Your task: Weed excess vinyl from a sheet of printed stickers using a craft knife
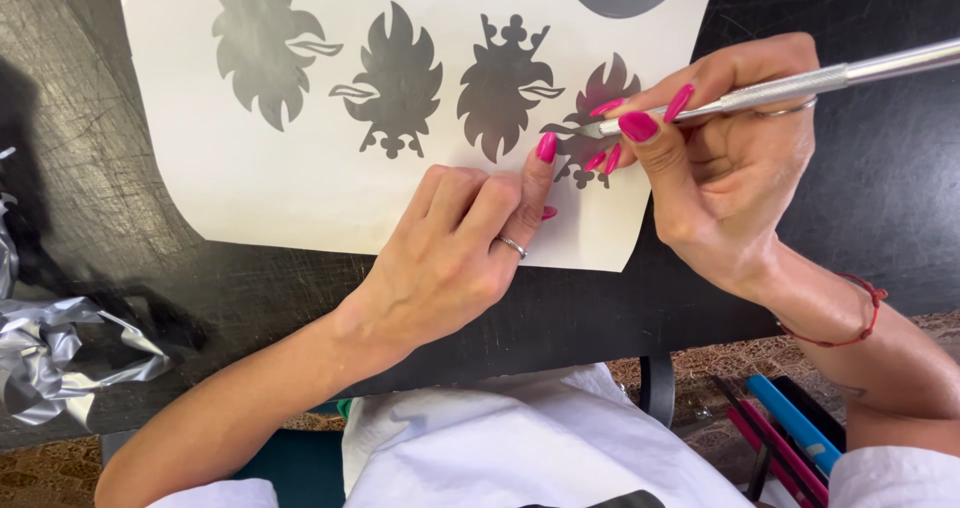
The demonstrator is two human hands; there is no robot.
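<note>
A silver craft knife (800,80) has its tip on the rightmost grey flame-shaped decal (598,98), near the lower right corner of a white backing sheet (260,188) lying on a scratched black table (880,188). The right hand (730,158) pinches the knife like a pen between thumb and fingertips. The left hand (455,253) rests on the sheet just beside, fingers pressed together, index fingertip touching the decal's edge. Three more grey decals (400,83) line up to the left. Crumpled silver foil scraps (50,353) sit at the table's left edge.
</note>
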